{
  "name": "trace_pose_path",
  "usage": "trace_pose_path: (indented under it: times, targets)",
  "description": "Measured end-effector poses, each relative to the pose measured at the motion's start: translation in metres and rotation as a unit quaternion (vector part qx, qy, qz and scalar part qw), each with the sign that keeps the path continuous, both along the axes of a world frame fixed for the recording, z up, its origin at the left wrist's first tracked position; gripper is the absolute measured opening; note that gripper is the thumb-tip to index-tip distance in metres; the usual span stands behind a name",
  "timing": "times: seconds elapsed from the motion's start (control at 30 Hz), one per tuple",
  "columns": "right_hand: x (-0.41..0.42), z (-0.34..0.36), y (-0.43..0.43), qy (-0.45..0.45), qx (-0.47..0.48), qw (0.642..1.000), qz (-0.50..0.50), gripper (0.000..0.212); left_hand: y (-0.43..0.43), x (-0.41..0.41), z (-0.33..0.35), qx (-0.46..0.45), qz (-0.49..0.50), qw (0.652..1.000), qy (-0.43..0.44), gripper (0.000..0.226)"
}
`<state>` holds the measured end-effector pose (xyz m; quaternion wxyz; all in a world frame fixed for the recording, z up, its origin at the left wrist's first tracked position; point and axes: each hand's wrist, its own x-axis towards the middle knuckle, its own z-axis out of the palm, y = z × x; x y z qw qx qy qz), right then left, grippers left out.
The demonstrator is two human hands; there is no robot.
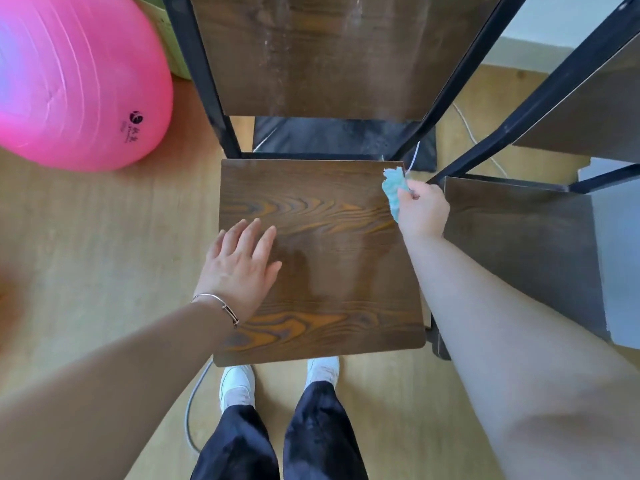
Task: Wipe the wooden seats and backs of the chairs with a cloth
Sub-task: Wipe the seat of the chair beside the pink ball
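at two o'clock on the chair seat [318, 258], right hand [423, 211] grips teal cloth [393, 188] at the edge; left hand [239, 268] rests flat, fingers spread. streaked chair back [311, 57] risks being skipped.

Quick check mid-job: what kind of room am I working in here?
Probably a room in a home, though that is a guess: a wood-look floor, a pink exercise ball beside the chair, and a second chair close on its right.

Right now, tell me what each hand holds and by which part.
The right hand grips a turquoise cloth by its bunched middle, one end sticking out. The left hand holds nothing, flat on the seat.
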<state>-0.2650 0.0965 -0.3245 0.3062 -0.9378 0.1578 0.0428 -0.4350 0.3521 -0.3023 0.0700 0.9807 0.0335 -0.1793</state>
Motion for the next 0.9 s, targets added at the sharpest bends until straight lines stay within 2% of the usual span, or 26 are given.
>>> trace_pose_path:
  times: [0.23,0.47,0.77,0.9]
  targets:
    - [0.063,-0.020,-0.002,0.010,-0.026,0.999,-0.025,0.027,-0.027,0.061,-0.012,0.004,-0.012,1.000,-0.004,0.060]
    - [0.062,-0.042,0.009,0.018,-0.097,0.995,0.029,0.035,-0.044,0.096,-0.018,-0.004,-0.017,1.000,-0.011,0.059]
    - [0.048,-0.049,0.040,0.013,-0.140,0.988,0.057,0.038,-0.014,0.083,-0.030,-0.002,0.016,1.000,0.010,0.059]
    - [0.030,-0.052,0.082,-0.007,-0.120,0.981,0.154,0.039,0.010,0.067,-0.031,0.002,0.047,0.999,0.015,0.059]
